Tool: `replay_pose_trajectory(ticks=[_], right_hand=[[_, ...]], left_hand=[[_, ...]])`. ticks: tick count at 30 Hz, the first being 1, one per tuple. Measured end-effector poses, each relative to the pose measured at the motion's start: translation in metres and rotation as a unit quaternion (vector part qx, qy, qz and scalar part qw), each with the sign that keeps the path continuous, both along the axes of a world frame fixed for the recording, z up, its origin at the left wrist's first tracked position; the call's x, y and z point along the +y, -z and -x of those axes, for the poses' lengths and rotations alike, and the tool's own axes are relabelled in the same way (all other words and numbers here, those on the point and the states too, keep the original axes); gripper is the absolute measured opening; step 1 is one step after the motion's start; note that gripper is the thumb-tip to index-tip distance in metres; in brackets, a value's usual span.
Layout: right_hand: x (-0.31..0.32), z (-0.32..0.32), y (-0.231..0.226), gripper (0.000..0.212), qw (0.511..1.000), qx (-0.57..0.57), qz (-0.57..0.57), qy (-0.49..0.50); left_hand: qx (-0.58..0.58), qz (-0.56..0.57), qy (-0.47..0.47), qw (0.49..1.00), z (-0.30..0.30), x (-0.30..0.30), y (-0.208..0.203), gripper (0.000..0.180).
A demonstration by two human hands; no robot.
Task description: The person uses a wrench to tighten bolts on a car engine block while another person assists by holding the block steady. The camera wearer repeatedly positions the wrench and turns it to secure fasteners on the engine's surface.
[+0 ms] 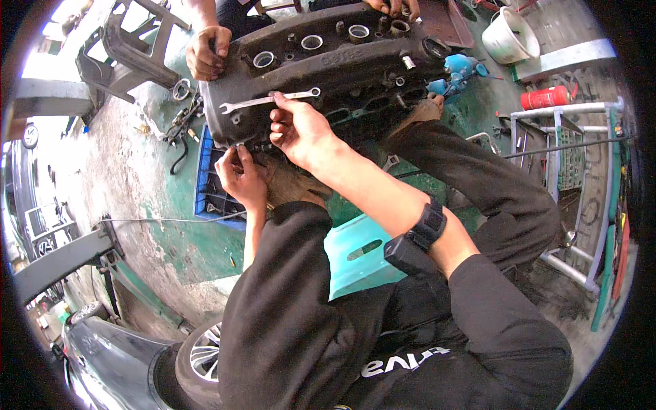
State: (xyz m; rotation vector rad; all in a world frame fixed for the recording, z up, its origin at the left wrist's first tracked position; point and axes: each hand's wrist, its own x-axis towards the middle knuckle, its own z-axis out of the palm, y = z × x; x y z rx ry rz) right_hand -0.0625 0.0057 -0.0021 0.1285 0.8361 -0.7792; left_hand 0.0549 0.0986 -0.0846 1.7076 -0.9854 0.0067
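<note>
In front of me lies a dark engine head with its black valve cover [287, 78], with several round holes along its top. My right hand [301, 133] is closed on a silver combination wrench [253, 102], pinched near its middle and held over the cover; the open end points left, the ring end right. At the near left corner of the engine, my left hand [240, 179] has its fingertips drawn together against the lower edge. Whatever sits between those fingers is too small to make out. Another person's hand [208, 53] rests on the cover's far left end.
That person's other hand [395, 7] is at the far right. Below the engine's left end is a blue tray [203, 181]. A turquoise stool [362, 249] is beneath me. To the right are a white bucket [509, 37], a red fire extinguisher [544, 98] and a metal rack [557, 147].
</note>
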Motion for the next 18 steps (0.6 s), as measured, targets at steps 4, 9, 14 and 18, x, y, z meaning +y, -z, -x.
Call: replay_pose_trajectory(ticks=[4, 9, 14, 18], right_hand=[[0.000, 0.015, -0.010, 0.013, 0.986, -0.110, 0.120, -0.047], [0.003, 0.073, -0.017, 0.025, 0.956, -0.015, 0.270, -0.111], [-0.017, 0.129, -0.012, 0.026, 0.880, 0.257, 0.258, -0.305], [-0.031, 0.136, -0.015, 0.027, 0.792, 0.346, 0.299, -0.404]], left_hand=[[-0.019, 0.008, 0.002, 1.000, -0.002, 0.000, 0.003, 0.017], [0.016, -0.001, 0.006, 1.000, -0.002, 0.001, 0.004, 0.019], [0.019, 0.008, 0.003, 1.000, 0.000, 0.002, 0.003, 0.018], [0.057, -0.020, -0.012, 0.998, 0.000, 0.001, 0.002, 0.017]])
